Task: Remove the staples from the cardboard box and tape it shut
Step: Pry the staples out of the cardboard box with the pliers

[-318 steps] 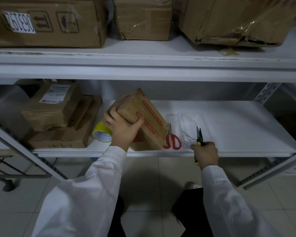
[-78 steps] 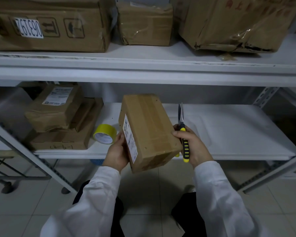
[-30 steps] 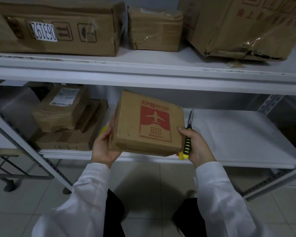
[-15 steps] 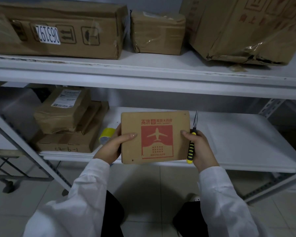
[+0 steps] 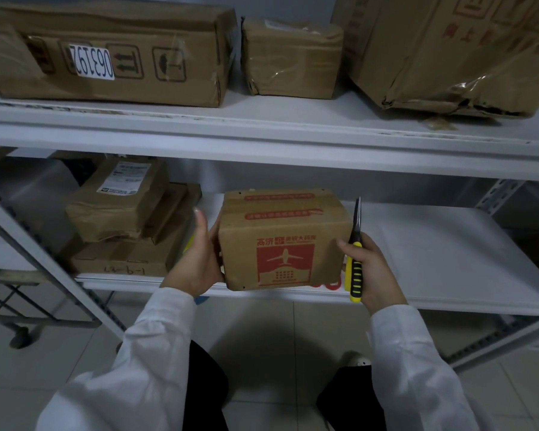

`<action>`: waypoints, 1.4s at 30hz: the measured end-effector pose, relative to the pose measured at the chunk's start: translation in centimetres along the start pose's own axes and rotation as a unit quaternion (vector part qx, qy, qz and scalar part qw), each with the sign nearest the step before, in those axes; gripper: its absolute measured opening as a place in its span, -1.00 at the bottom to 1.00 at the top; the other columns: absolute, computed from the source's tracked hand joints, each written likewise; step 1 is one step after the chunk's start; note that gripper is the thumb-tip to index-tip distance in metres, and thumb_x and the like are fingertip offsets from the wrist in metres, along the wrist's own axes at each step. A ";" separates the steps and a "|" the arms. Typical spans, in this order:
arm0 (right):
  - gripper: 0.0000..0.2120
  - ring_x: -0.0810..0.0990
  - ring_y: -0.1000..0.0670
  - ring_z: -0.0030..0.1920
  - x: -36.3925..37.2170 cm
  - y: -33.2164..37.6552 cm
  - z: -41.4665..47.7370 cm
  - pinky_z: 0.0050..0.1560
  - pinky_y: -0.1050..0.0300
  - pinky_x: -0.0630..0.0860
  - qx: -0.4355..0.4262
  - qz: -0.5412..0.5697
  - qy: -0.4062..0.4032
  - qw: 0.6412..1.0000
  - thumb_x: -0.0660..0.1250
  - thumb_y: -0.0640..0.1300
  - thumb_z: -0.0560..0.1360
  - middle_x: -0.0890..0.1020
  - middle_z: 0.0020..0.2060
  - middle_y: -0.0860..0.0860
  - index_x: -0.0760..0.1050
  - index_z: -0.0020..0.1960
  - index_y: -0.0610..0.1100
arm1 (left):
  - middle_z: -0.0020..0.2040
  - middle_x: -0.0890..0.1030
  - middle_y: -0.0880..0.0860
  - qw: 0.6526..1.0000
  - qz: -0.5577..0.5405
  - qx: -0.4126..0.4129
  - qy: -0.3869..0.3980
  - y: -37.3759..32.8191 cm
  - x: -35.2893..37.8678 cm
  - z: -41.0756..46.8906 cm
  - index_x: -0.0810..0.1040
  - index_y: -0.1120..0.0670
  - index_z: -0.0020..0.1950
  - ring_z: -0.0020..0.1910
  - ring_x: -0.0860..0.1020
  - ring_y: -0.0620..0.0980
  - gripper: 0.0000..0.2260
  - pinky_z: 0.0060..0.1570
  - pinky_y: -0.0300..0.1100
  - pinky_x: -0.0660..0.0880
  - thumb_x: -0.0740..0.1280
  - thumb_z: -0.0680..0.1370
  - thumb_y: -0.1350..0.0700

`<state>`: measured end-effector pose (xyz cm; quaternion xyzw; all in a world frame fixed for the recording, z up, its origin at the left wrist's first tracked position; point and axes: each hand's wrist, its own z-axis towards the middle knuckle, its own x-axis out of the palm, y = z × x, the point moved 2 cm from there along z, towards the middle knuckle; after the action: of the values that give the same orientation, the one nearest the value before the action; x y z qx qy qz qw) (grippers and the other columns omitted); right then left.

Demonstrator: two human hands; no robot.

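Note:
A small brown cardboard box (image 5: 280, 225) with a red airplane print on its near face rests at the front of the lower white shelf (image 5: 442, 262). Its top flaps show two red strips. My left hand (image 5: 199, 259) presses flat against the box's left side. My right hand (image 5: 371, 269) touches the box's right edge while gripping yellow-and-black pliers (image 5: 355, 262), jaws pointing up. A sliver of the yellow tape roll (image 5: 188, 244) shows behind my left hand. Red scissor handles (image 5: 330, 283) peek out under the box's right corner.
A stack of brown parcels (image 5: 122, 219) sits on the lower shelf's left. The upper shelf (image 5: 262, 132) carries three larger cartons. A grey slanted shelf post (image 5: 44, 256) runs down the left. Tiled floor lies below.
The box has been turned from showing only its airplane face to standing with the top flaps visible, lower on the shelf's front. Both hands stayed at its sides; the pliers remain in my right hand.

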<state>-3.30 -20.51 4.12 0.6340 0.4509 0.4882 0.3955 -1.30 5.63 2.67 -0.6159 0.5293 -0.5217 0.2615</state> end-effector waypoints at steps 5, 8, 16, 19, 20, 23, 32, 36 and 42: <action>-0.68 0.64 -0.03 -0.31 0.1 0.3 0.0 -0.39 0.17 0.55 -0.010 0.058 0.001 0.998 0.11 -0.44 0.41 0.67 -0.29 -0.05 0.52 0.02 -0.18 | 0.07 0.66 0.03 0.994 -0.028 0.090 -0.052 -0.1 0.2 -0.5 0.54 -0.04 0.17 0.11 0.54 0.08 -0.67 0.12 0.06 0.43 0.13 0.55 -0.14; -0.64 0.63 -0.04 -0.31 0.5 0.6 0.2 -0.39 0.17 0.54 0.019 0.087 0.026 0.996 0.03 -0.45 0.38 0.64 -0.25 -0.10 0.47 0.06 -0.27 | -0.08 0.69 0.04 0.991 -0.066 0.112 -0.032 0.0 0.1 -0.5 0.55 0.07 0.09 -0.03 0.59 0.05 -0.66 -0.06 -0.05 0.48 0.25 0.37 -0.02; -0.68 0.61 -0.06 -0.39 0.4 0.4 -0.1 -0.32 0.01 0.53 0.065 0.112 0.066 0.989 0.00 -0.35 0.43 0.62 -0.27 -0.06 0.49 0.00 -0.19 | -0.25 0.65 -0.05 0.996 -0.014 0.086 -0.015 0.6 0.2 -0.1 0.51 -0.04 0.01 -0.17 0.55 -0.01 -0.62 -0.24 -0.16 0.51 0.05 0.37 0.28; -0.64 0.60 -0.07 -0.41 0.6 0.4 -0.4 -0.37 0.04 0.51 0.045 0.080 0.039 0.995 0.02 -0.39 0.42 0.60 -0.32 -0.08 0.55 -0.13 -0.14 | -0.24 0.63 -0.04 0.998 -0.014 0.063 -0.009 0.5 -0.1 -0.4 0.53 -0.05 0.04 -0.10 0.49 0.03 -0.59 -0.12 -0.05 0.46 0.04 0.38 0.28; -0.63 0.58 -0.09 -0.41 0.6 0.3 -0.4 -0.34 0.04 0.48 0.040 0.064 0.029 0.997 0.02 -0.39 0.41 0.59 -0.33 -0.09 0.57 -0.18 -0.11 | -0.22 0.62 -0.02 0.998 -0.033 0.061 0.003 0.4 -0.2 -0.5 0.54 -0.02 0.09 -0.10 0.48 0.04 -0.61 -0.09 -0.03 0.44 0.07 0.38 0.21; -0.71 0.53 -0.15 -0.38 0.6 0.2 -0.5 -0.39 0.05 0.50 0.038 0.033 0.000 0.999 0.03 -0.41 0.40 0.54 -0.32 -0.14 0.48 -0.20 -0.16 | -0.18 0.60 0.02 0.994 -0.091 0.064 -0.013 0.5 -0.6 -0.5 0.47 0.00 0.30 -0.09 0.53 0.06 -0.60 -0.06 0.00 0.48 0.11 0.55 -0.13; -0.78 0.58 -0.10 -0.36 0.5 0.2 0.0 -0.19 -0.04 0.50 0.083 0.091 -0.032 0.992 0.07 -0.39 0.41 0.60 -0.29 -0.05 0.42 -0.15 -0.15 | 0.01 0.61 0.13 0.985 -0.129 0.108 -0.040 0.5 -0.7 0.4 0.50 0.08 0.10 0.00 0.56 0.12 -0.55 -0.01 -0.02 0.49 0.38 0.22 0.10; -0.87 0.66 -0.07 -0.37 0.7 0.8 0.0 -0.23 -0.04 0.58 0.101 0.104 -0.021 0.989 0.15 -0.32 0.49 0.67 -0.34 -0.07 0.44 -0.08 -0.17 | -0.02 0.63 0.09 0.984 -0.141 0.112 -0.010 1.0 -0.9 0.9 0.53 0.08 0.12 -0.05 0.61 0.08 -0.34 -0.09 -0.06 0.53 0.39 -0.01 0.13; -0.95 0.68 -0.09 -0.14 0.7 0.8 0.2 -0.34 0.03 0.58 0.089 0.062 -0.018 0.994 0.24 -0.23 0.53 0.66 -0.17 -0.11 0.42 -0.11 -0.16 | -0.07 0.54 0.07 0.989 -0.061 0.079 -0.113 1.7 -0.6 1.1 0.38 0.07 0.11 -0.08 0.52 0.09 -0.48 -0.19 -0.09 0.48 0.15 0.15 0.26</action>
<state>-2.90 -20.11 5.06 0.7019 0.4454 0.4584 0.3144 -0.92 5.38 0.62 -0.6792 0.4148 -0.5038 0.3358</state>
